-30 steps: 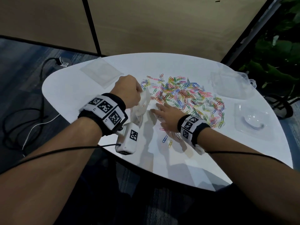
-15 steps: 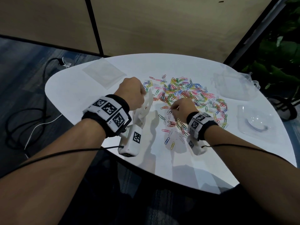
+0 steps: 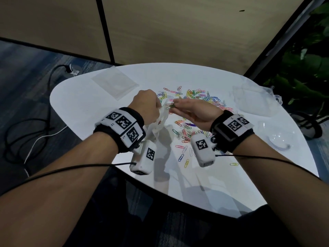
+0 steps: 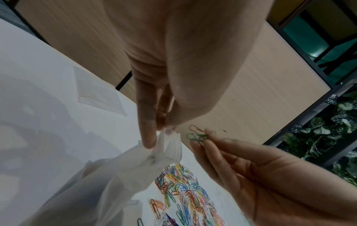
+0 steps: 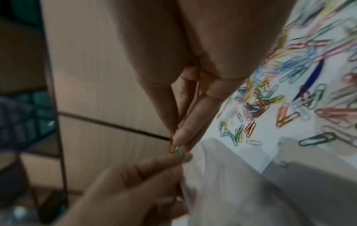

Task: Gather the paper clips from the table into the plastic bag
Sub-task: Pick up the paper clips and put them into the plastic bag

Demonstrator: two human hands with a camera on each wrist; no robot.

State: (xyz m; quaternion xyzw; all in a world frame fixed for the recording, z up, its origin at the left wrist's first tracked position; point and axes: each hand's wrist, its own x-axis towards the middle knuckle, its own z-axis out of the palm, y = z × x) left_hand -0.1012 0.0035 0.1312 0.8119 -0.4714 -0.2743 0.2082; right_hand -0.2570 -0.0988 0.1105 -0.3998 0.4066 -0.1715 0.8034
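Observation:
Many coloured paper clips (image 3: 197, 104) lie scattered on the white round table (image 3: 89, 107). My left hand (image 3: 147, 106) pinches the top edge of a clear plastic bag (image 3: 160, 122) and holds it above the table; the bag (image 4: 108, 183) hangs down from the fingers. My right hand (image 3: 192, 109) pinches a few clips (image 4: 197, 135), green and orange, right at the bag's mouth. In the right wrist view the held clips (image 5: 176, 149) sit just above the bag's rim (image 5: 222, 168).
A flat clear bag (image 3: 114, 84) lies at the table's back left. Crumpled clear plastic (image 3: 252, 100) and a clear lid (image 3: 277, 139) sit at the right. Loose clips (image 3: 183, 155) lie near the front edge. Cables (image 3: 35, 136) run on the floor at left.
My right hand lifted off the clip pile with a few clips and swung left to the bag's mouth. The left hand raised the bag slightly.

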